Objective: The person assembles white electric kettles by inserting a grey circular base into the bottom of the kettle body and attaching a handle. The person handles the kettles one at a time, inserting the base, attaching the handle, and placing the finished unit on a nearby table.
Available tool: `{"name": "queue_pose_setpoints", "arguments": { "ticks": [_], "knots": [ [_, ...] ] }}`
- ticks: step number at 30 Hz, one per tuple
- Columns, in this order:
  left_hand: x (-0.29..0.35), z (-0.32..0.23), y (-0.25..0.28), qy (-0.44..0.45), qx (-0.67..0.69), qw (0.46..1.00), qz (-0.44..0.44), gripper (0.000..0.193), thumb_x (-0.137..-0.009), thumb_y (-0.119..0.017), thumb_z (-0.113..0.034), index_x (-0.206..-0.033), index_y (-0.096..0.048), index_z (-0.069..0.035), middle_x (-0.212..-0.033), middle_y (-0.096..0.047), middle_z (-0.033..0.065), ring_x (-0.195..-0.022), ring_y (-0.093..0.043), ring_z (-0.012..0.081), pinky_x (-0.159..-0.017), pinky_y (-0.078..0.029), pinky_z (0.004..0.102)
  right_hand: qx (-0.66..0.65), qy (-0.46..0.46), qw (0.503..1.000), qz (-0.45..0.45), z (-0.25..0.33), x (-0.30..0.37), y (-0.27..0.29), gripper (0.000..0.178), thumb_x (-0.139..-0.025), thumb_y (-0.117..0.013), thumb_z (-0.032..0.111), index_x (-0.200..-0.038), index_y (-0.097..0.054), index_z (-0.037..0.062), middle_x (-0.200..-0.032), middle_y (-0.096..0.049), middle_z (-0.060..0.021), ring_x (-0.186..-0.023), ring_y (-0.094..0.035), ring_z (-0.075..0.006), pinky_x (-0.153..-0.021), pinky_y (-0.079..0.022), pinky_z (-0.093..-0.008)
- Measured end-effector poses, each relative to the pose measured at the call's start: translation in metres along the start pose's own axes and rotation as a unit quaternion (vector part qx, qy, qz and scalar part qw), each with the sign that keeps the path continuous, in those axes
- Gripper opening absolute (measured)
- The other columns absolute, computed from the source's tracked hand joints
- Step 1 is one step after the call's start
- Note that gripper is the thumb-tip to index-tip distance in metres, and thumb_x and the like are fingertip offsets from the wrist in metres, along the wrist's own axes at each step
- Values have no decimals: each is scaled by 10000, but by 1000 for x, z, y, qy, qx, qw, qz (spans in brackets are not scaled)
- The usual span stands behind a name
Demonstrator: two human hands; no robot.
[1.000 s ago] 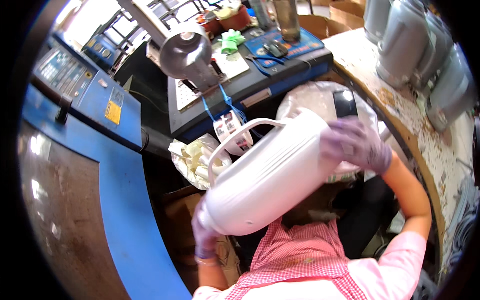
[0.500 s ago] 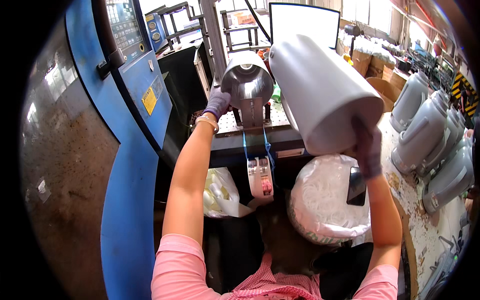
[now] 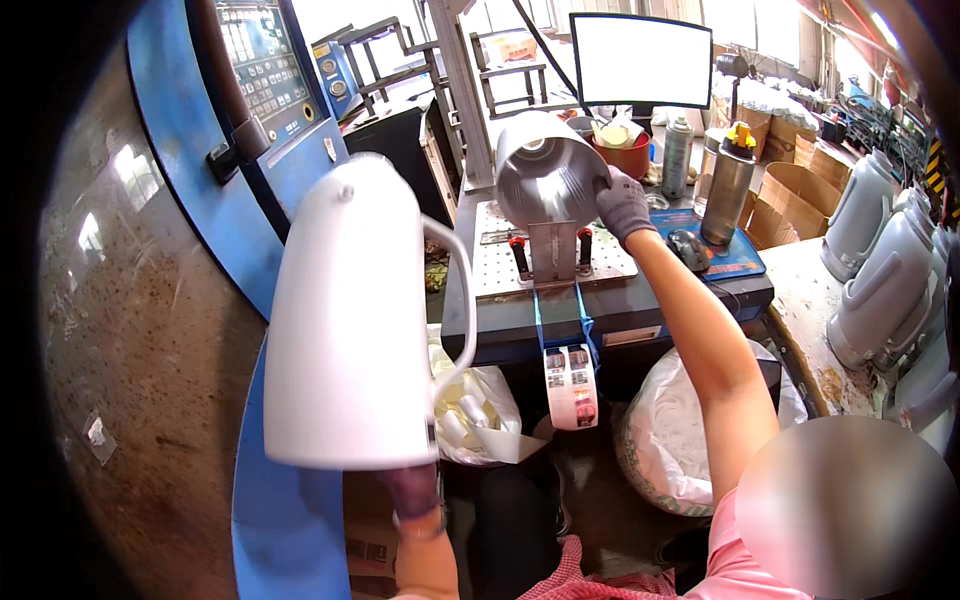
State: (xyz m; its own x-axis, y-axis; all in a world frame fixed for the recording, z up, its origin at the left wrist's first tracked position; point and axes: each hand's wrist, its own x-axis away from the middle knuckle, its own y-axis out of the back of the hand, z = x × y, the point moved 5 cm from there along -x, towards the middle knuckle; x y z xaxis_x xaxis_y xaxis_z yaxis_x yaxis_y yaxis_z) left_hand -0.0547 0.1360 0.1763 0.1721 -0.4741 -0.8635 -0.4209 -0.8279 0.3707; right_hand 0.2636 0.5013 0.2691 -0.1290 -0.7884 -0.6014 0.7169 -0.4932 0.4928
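Note:
My left hand [image 3: 410, 490], in a dark glove, is closed at the lower end of a pale, nearly white jug [image 3: 350, 330]. The jug stands roughly upright at the left, its loop handle facing right; most of my fingers are hidden behind its base. My right hand [image 3: 625, 205], in a grey glove, reaches forward to a hollow grey shell [image 3: 550, 170] with a shiny inside. Its fingers rest at the right side of the shell's rim; whether they grip it is unclear. The shell lies with its open end toward me, behind an upright metal plate [image 3: 553, 252] on a perforated bench plate [image 3: 495, 275].
A blue machine [image 3: 285, 150] with a keypad stands left. Beyond the bench are a monitor [image 3: 642, 62], a spray can [image 3: 676, 158] and a steel bottle [image 3: 730, 190]. Several grey jugs [image 3: 880, 280] stand right. Below hang a label roll [image 3: 571, 388] and a white-lined bin [image 3: 660, 430].
Earlier my right hand held a large grey jug at the right and my left touched the shell. Now my left hand holds the pale jug at the left, and my right is at the shell.

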Motion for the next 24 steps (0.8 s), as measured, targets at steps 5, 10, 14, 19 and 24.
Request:
{"name": "queue_pose_setpoints", "arguments": {
  "ticks": [5,10,14,19,24],
  "knots": [
    [92,0,27,253,264,920,144,600,-890,-661,-309,-1380,-506,1,-1304,-584,153,-1193,-537,311,-1037,-408,437,120,25,992,34,5,11,2,439,-840,-580,234,-1261,-596,109,-1157,-662,-247,-1119,-622,-418,-970,-497,-498],
    [106,-28,43,262,368,841,298,833,-752,-773,-388,-1431,-463,-18,-1358,-540,154,-1272,-478,315,-1094,-345,446,71,268,948,-155,66,77,63,682,-830,-767,310,-1373,-485,7,-1263,-595,-190,-1137,-607,-318,-1005,-469,-427],
    [102,-42,64,202,467,743,435,1025,-643,-863,-450,-1473,-429,-32,-1401,-505,154,-1336,-431,318,-1141,-294,454,-608,-119,717,319,108,239,84,809,-925,-655,192,-1578,-190,86,-1445,-432,-110,-1218,-552,-220,-975,-471,-347],
    [48,-14,41,132,616,669,395,1316,-514,-925,-598,-1550,-323,-53,-1503,-408,168,-1424,-362,332,-1191,-246,476,-645,-75,692,316,79,353,136,1330,-679,-917,209,-1615,24,133,-1656,-157,-103,-1497,-213,-232,-1202,-221,-419],
    [15,-110,8,266,632,650,328,1281,-599,-875,-599,-1550,-269,9,-1530,-415,172,-1378,-449,260,-1173,-300,401,-397,-4,823,407,71,438,195,1222,-702,-916,263,-1600,-113,63,-1621,-207,-155,-1476,-278,-278,-1196,-244,-429]
  ]
}}
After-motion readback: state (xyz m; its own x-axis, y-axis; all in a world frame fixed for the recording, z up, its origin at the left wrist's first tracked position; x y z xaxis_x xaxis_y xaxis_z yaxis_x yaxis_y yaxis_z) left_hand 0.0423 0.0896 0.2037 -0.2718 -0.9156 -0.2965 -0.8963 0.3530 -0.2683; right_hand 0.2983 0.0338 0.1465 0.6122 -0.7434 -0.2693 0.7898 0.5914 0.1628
